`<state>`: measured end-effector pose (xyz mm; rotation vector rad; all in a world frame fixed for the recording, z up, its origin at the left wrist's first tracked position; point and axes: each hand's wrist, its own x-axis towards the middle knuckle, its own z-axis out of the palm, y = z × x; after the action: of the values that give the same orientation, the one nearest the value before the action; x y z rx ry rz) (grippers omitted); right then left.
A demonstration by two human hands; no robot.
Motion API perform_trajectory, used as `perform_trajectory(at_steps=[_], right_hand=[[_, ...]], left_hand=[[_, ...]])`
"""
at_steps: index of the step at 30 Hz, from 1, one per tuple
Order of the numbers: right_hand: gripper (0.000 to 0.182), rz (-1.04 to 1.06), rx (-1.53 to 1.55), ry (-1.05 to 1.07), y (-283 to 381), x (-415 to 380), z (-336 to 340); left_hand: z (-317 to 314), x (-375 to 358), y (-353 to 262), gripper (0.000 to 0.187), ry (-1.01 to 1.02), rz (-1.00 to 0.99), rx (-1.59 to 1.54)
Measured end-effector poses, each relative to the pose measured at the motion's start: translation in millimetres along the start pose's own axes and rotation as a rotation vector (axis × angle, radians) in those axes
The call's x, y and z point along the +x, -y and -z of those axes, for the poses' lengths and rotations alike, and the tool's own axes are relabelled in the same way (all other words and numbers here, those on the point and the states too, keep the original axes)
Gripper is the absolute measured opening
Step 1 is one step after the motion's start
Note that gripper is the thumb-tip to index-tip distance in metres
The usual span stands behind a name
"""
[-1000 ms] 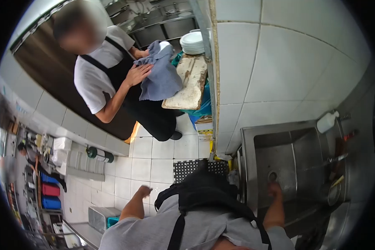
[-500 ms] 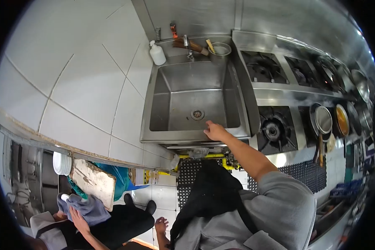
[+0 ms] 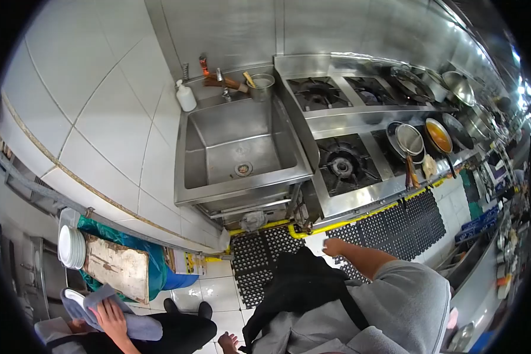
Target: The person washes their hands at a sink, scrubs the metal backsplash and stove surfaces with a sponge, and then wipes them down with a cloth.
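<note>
From where I stand: right hand (image 3: 334, 246) hangs over the gap beside the black floor mat (image 3: 395, 227), nearest the mat and the sink (image 3: 242, 189). Back of hand toward me; no object visible in it; cannot tell how far the fingers close. Left hand (image 3: 228, 342), low above the tiles (image 3: 223, 293), fingers loosely curled and parted, nothing between them.

Sink: ahead of the person, between tiled wall (image 3: 121, 97) and stove (image 3: 360, 200). Judged rigid, heavy, presumably fixed; smooth steel, likely slick if wet. Best hold: front rim. Mat: on the floor before the stove; probably rubber, bendy, not fragile; best lifted by an edge. Nearby, a co-worker's hand (image 3: 109, 318) presses a grey-blue cloth (image 3: 141, 328), evidently soft.
</note>
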<state>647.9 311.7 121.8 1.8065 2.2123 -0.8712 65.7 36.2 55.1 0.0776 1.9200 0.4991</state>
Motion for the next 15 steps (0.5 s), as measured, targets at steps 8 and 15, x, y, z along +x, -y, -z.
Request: perform_trajectory(at_steps=[8,15], right_hand=[[0.029,-0.339,0.004,0.179,-91,-66,-25],[0.029,-0.361,0.318,-0.067,-140,-114,-14]], left_hand=[[-66,22,-31,0.03,0.149,-0.061,0.021],[-110,18,-72,0.033,0.064,-0.107,0.048]])
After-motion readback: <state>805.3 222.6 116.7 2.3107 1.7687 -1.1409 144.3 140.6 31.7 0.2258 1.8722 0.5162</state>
